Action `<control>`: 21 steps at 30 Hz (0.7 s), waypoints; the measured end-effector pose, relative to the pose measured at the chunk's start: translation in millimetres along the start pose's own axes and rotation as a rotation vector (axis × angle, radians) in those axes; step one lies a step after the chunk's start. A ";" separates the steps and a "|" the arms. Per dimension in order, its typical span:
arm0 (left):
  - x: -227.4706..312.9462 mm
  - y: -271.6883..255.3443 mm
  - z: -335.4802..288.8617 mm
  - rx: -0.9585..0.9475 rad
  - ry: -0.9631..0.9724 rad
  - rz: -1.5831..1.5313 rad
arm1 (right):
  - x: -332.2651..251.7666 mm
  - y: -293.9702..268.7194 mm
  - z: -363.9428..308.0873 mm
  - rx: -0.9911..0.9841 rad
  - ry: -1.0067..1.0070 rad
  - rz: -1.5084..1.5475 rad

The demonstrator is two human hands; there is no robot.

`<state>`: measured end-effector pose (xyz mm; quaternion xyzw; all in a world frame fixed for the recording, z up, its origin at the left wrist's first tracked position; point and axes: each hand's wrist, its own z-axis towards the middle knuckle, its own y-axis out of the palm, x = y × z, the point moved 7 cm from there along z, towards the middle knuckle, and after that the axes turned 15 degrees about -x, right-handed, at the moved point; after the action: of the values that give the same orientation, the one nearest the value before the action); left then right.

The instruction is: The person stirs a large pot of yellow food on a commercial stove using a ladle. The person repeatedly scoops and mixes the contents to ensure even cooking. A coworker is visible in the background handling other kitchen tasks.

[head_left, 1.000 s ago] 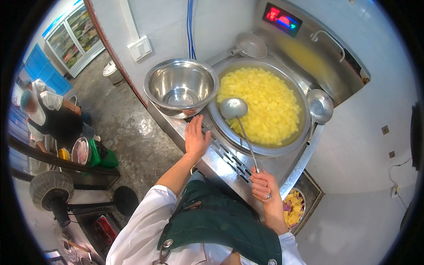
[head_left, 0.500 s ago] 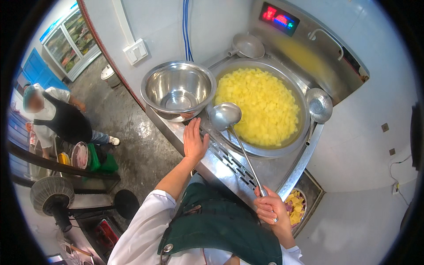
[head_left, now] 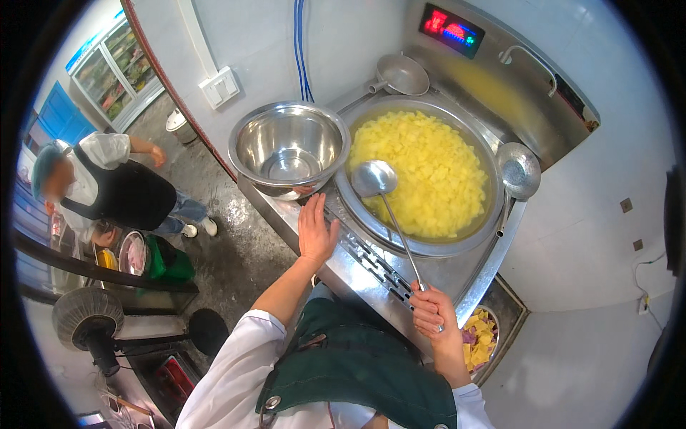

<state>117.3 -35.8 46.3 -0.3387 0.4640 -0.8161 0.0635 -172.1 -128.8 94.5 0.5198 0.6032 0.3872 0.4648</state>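
My right hand point(head_left: 431, 309) is wrapped round the handle of a long metal ladle point(head_left: 374, 179). The ladle's bowl hangs over the left rim of a big wok point(head_left: 494, 207) full of pale yellow cubes point(head_left: 421, 168), likely potato, in liquid. Fingers out and flat, my left hand point(head_left: 316, 230) rests at the counter's front edge, just below a large shiny steel bowl point(head_left: 289, 150). That bowl stands left of the wok, with nothing visible in it.
A metal strainer point(head_left: 517, 171) lies right of the wok, and a grey pan point(head_left: 402, 74) behind it. A faucet point(head_left: 529, 56) and lit panel point(head_left: 451, 30) are at the back. A container of yellow and purple pieces point(head_left: 479, 336) sits low right. A co-worker point(head_left: 121, 187) stands far left.
The ladle has shifted right and slightly up, its bowl now more over the wok. My left hand stays put. The co-worker has moved to the right and stands more upright.
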 end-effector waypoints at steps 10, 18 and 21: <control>1.5 1.8 1.8 0.002 0.013 0.006 | 4.1 -21.3 15.9 -0.078 -0.003 0.146; -1.8 2.8 1.4 -0.006 0.003 0.001 | -1.9 -8.8 16.0 -0.031 -0.013 0.036; -2.4 4.4 2.0 -0.004 0.012 -0.009 | -0.2 3.5 8.2 -0.030 -0.021 -0.080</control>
<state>119.5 -38.7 42.2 -0.3359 0.4644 -0.8175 0.0566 -163.2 -128.6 95.6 0.4923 0.6127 0.3716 0.4941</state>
